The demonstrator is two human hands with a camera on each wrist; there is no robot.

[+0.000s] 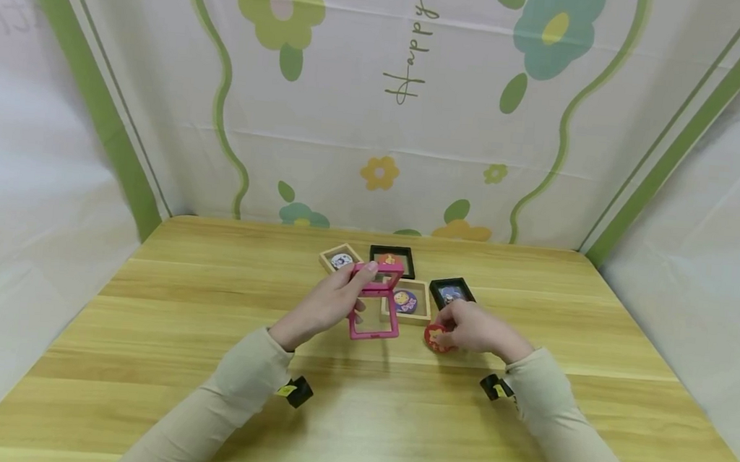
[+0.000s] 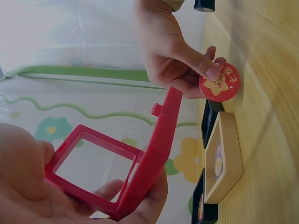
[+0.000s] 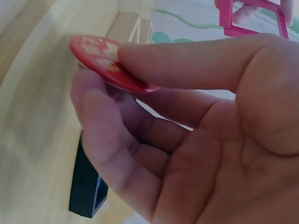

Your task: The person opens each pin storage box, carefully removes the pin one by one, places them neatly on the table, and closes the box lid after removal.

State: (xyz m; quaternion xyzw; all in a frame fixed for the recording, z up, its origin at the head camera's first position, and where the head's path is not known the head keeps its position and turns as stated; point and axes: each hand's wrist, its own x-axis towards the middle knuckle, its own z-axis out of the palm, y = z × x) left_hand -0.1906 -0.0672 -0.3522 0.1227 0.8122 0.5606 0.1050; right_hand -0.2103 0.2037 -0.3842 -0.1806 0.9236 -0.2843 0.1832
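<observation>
My left hand [image 1: 328,304] holds a pink hinged display frame [image 1: 373,338] above the table. The frame's two square halves stand swung apart, with clear film in them, as the left wrist view shows. My right hand [image 1: 476,328] pinches a round red badge [image 2: 219,82] between thumb and fingers, low over the tabletop. A yellow star face and pale lettering mark the badge's front. In the right wrist view the thumb [image 3: 187,63] lies on its printed side. Just behind the right hand is a black frame [image 1: 453,290] with a blue picture inside.
Behind the pink frame lies a light wooden frame [image 1: 427,309] containing a purple badge [image 1: 406,301]. Farther back are a second wooden frame [image 1: 328,260] with a white badge [image 1: 341,261] and another black frame [image 1: 412,263] with a red badge. A printed curtain [image 1: 327,111] borders the wooden table [image 1: 381,420].
</observation>
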